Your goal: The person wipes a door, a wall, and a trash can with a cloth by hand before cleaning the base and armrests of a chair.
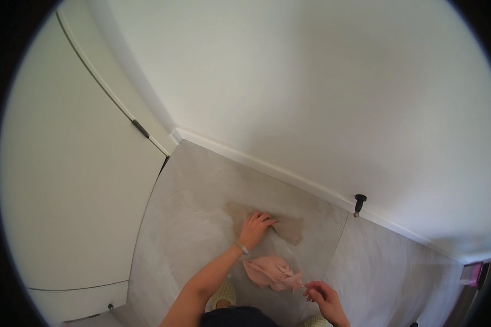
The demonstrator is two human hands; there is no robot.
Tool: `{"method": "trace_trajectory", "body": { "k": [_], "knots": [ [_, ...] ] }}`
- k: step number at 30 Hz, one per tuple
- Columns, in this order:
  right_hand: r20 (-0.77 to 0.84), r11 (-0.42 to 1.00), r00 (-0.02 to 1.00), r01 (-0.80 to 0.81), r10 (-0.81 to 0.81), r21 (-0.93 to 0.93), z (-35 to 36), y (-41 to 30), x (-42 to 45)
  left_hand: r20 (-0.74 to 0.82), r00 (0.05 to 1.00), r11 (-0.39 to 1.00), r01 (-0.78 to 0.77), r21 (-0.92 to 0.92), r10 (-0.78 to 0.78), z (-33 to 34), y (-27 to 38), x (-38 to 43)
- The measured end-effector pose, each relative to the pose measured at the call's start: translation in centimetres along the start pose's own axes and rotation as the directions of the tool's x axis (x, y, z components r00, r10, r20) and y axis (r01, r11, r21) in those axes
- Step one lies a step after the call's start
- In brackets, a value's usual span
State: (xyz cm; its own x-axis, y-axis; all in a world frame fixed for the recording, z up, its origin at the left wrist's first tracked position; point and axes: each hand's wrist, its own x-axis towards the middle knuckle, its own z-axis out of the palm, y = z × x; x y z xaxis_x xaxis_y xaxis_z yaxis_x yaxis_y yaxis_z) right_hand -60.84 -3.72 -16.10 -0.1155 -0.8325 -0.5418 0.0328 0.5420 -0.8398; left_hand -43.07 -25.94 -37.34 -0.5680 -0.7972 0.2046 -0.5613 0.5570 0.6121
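Note:
A thin brown cloth lies spread on the grey floor. My left hand is on its middle, the fingertips gripping a small raised fold. A pale band circles that wrist. Closer to my feet is a crumpled pink cloth, apart from the brown one. My right hand is beside the pink cloth's right corner with its fingers curled. Whether those fingertips pinch the corner is too small to tell.
A white wall with a baseboard runs across beyond my hands. A black doorstop sticks out low on it. To the left is a white door with a dark hinge. My yellowish shoe is below my left forearm.

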Motion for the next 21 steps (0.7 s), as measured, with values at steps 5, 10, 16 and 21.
{"method": "trace_trajectory", "body": {
  "k": [5,10,16,21],
  "knots": [
    [-0.042,0.999,0.999,-0.009,0.008,-0.032,-0.9,0.5,1.1,-0.456,0.827,0.930,0.201,-0.307,-0.330,-2.7,-5.3,4.8],
    [-0.082,0.997,0.996,-0.046,0.040,-0.063,-1.6,1.7,1.6,-0.559,0.364,0.633,0.121,-0.765,-0.745,-6.9,-12.9,10.0],
    [-0.109,0.991,0.990,-0.097,0.087,-0.093,-1.6,1.6,2.5,-0.459,0.521,0.633,0.221,-0.742,-0.720,-5.0,-12.6,15.5],
    [-0.126,0.988,0.986,-0.119,0.105,-0.104,-1.8,2.2,3.6,-0.393,0.648,0.619,0.155,-0.770,-0.652,-2.2,-8.6,15.3]
  ]
}}
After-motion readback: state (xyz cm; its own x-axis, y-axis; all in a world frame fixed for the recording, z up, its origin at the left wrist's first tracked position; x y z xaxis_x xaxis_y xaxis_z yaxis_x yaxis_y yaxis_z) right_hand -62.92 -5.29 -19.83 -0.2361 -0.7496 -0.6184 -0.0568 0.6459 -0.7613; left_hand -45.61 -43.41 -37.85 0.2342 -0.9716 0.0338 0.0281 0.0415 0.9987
